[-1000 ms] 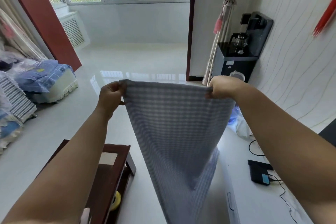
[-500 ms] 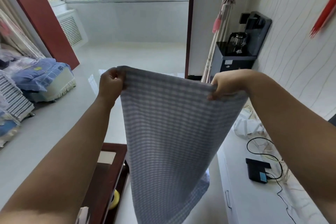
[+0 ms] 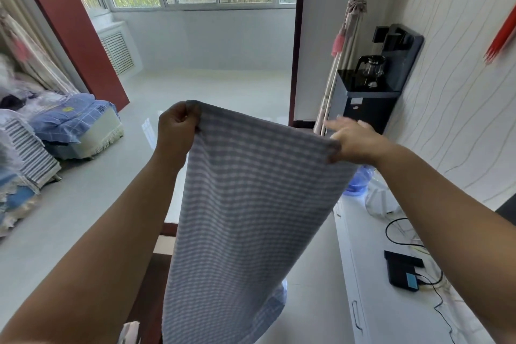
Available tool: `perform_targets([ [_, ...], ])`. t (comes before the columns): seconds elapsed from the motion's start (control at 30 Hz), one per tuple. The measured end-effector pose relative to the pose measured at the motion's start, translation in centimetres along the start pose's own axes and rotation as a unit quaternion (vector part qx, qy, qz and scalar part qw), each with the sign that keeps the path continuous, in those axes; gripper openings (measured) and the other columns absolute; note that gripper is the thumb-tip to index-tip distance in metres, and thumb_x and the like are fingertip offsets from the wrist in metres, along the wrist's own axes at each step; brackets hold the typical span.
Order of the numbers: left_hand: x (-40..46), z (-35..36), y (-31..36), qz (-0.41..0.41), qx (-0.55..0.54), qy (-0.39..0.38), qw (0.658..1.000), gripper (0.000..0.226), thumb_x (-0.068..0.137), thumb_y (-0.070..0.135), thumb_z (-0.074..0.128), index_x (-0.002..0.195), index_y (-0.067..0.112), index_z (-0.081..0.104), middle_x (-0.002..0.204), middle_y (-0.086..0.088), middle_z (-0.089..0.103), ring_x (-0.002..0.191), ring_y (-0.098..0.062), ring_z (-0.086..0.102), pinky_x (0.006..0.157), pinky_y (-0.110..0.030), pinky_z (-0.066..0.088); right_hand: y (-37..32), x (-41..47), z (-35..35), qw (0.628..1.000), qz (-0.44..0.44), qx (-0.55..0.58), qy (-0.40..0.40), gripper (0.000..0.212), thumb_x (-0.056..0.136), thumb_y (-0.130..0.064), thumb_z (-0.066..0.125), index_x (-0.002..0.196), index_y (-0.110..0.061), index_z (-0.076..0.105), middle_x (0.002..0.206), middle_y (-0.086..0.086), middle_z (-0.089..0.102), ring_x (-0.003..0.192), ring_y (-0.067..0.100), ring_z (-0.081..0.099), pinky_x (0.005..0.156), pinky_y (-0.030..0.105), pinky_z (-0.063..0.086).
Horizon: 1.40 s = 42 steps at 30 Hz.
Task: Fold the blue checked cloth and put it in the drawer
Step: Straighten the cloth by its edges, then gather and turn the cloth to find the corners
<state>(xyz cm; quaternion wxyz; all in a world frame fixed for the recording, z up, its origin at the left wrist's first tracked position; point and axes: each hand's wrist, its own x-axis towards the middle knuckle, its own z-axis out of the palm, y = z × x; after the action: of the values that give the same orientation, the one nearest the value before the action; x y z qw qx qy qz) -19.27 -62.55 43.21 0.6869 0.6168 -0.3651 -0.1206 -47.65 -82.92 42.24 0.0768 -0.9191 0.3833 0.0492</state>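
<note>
Cloth (image 3: 251, 204) hangs above the worktop (image 3: 391, 313), no fold visible. Left hand (image 3: 175, 131) fisted on 1 corner; right hand (image 3: 353, 142) pinches the other, fingers splayed. Folding, drawer remain.

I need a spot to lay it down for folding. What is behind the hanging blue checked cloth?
Behind the blue checked cloth show pale floor, a dark wooden table edge and a blue water bottle. The rest is covered.

Blue checked cloth (image 3: 251, 218): unfolded, hanging in the air from its two top corners, lower end trailing below frame.
</note>
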Motion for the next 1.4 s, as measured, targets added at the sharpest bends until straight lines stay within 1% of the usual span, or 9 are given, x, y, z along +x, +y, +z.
perform_targets([
  [0.17,0.6,-1.3,-0.9,-0.024,0.019,0.022,0.999,0.019,0.082,0.014,0.052,0.067,0.023,0.059,0.078,-0.010,0.047,0.074,-0.023,0.044,0.068,-0.038,0.041,0.9,-1.2,2.6,0.996,0.054,0.073,-0.023,0.017,0.080,-0.040,0.067,0.072,-0.026,0.062,0.085,-0.003,0.067,0.092,0.022,0.063,0.085,0.036,0.047],
  [0.53,1.1,-4.2,-3.7,0.042,0.212,0.178,0.960,0.021,0.094,0.008,0.045,0.098,-0.001,0.064,0.086,-0.004,0.059,0.081,-0.014,0.050,0.069,-0.017,0.037,-2.6,-2.1,3.9,0.992,-0.066,-0.039,0.100,0.045,0.092,-0.063,0.014,0.093,-0.030,0.044,0.065,-0.011,0.037,0.068,0.019,0.046,0.062,0.032,0.036],
  [0.67,1.8,-6.1,-4.8,-0.021,0.214,0.245,0.945,0.026,0.095,0.020,0.043,0.079,0.004,0.054,0.063,-0.001,0.047,0.070,-0.022,0.044,0.064,-0.028,0.033,-4.9,-2.2,3.3,0.990,-0.098,0.006,0.105,0.026,0.098,-0.041,0.039,0.101,-0.021,0.054,0.078,0.002,0.055,0.073,0.025,0.054,0.064,0.032,0.040],
  [0.93,0.1,-7.0,-6.6,-0.057,0.295,0.329,0.895,0.035,0.092,0.016,0.045,0.119,-0.003,0.055,0.120,-0.024,0.059,0.113,-0.040,0.054,0.098,-0.039,0.038,-9.1,-1.7,1.3,0.986,-0.143,0.088,0.007,0.033,0.095,-0.036,0.050,0.067,-0.018,0.048,0.065,-0.005,0.049,0.061,0.014,0.046,0.058,0.030,0.036],
  [1.0,-1.5,-5.2,-6.4,0.119,0.369,0.283,0.877,0.050,0.091,0.025,0.051,0.129,-0.006,0.048,0.128,-0.025,0.054,0.122,-0.040,0.049,0.107,-0.039,0.031,-10.0,-1.8,1.0,0.983,-0.154,0.099,-0.006,0.038,0.094,-0.034,0.052,0.060,-0.021,0.041,0.062,-0.005,0.046,0.058,0.012,0.042,0.057,0.029,0.033],
  [1.1,-5.5,0.4,-4.5,0.354,0.417,-0.026,0.837,0.077,0.084,0.054,0.056,0.137,0.000,0.040,0.133,-0.018,0.053,0.127,-0.032,0.047,0.113,-0.042,0.024,-11.9,-2.2,0.5,0.980,-0.174,0.094,-0.034,0.040,0.094,-0.030,0.054,0.057,-0.024,0.040,0.060,-0.007,0.044,0.056,0.007,0.040,0.053,0.025,0.029],
  [1.17,-7.5,3.5,-3.3,0.355,0.452,-0.183,0.798,0.086,0.076,0.066,0.057,0.136,0.007,0.041,0.112,-0.011,0.068,0.105,-0.028,0.064,0.101,-0.040,0.040,-13.0,-2.3,0.1,0.976,-0.191,0.089,-0.053,0.026,0.093,-0.030,0.054,0.067,-0.025,0.055,0.068,-0.008,0.052,0.063,0.007,0.047,0.056,0.023,0.034],
  [1.27,-8.2,5.4,-2.4,0.262,0.439,-0.205,0.835,0.073,0.071,0.061,0.069,0.122,0.010,0.055,0.084,-0.006,0.073,0.074,-0.030,0.069,0.061,-0.028,0.040,-13.4,-2.8,-0.5,0.978,-0.190,0.074,-0.048,0.021,0.091,-0.034,0.054,0.090,-0.015,0.063,0.075,-0.006,0.057,0.068,0.009,0.052,0.058,0.022,0.039],
  [1.4,-8.0,7.2,-1.5,0.161,0.445,-0.246,0.846,0.050,0.079,0.059,0.064,0.108,0.019,0.064,0.085,-0.001,0.069,0.080,-0.022,0.065,0.062,-0.028,0.037,-11.0,-3.1,-0.9,0.975,-0.147,0.165,0.010,0.028,0.081,-0.041,0.066,0.092,-0.015,0.062,0.070,-0.009,0.056,0.068,0.013,0.054,0.061,0.025,0.044],
])
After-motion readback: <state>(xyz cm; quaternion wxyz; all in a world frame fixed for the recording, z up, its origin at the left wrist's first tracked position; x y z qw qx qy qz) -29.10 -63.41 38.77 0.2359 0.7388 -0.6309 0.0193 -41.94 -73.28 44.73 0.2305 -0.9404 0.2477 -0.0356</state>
